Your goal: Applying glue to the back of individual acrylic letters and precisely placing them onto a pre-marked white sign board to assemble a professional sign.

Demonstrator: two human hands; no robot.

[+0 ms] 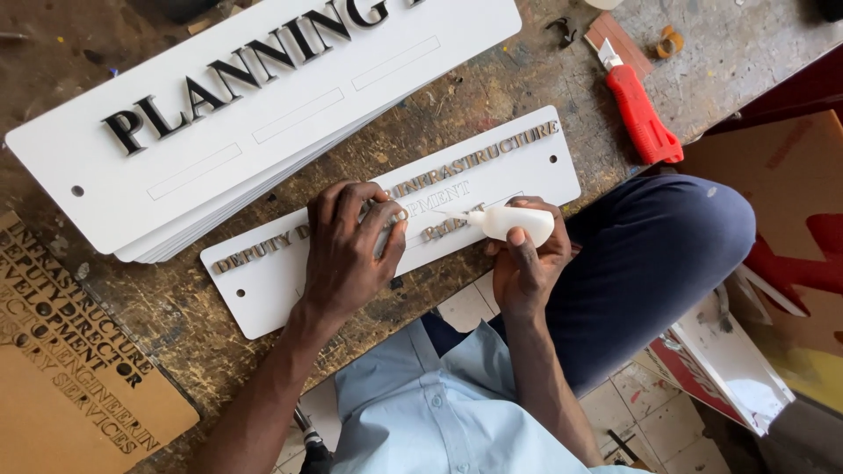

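Near the centre of the frame, a small white squeeze bottle [514,222] is gripped in the right hand [525,263], fingers curled shut around its body, its thin nozzle aimed left at a narrow white sign plate [263,285]. What the bottle holds cannot be told. The plate is laid slantwise across the worn wooden bench [492,83], with small metallic letters set on it. The left hand [351,241] is pressed flat on the plate's middle, fingers bent, with a letter seemingly pinned under the fingertips. In the upper left, a stack of larger white signs [219,105] is seen; at upper right, a red utility knife [637,105]. A brown letter sheet [70,351] is placed at lower left.
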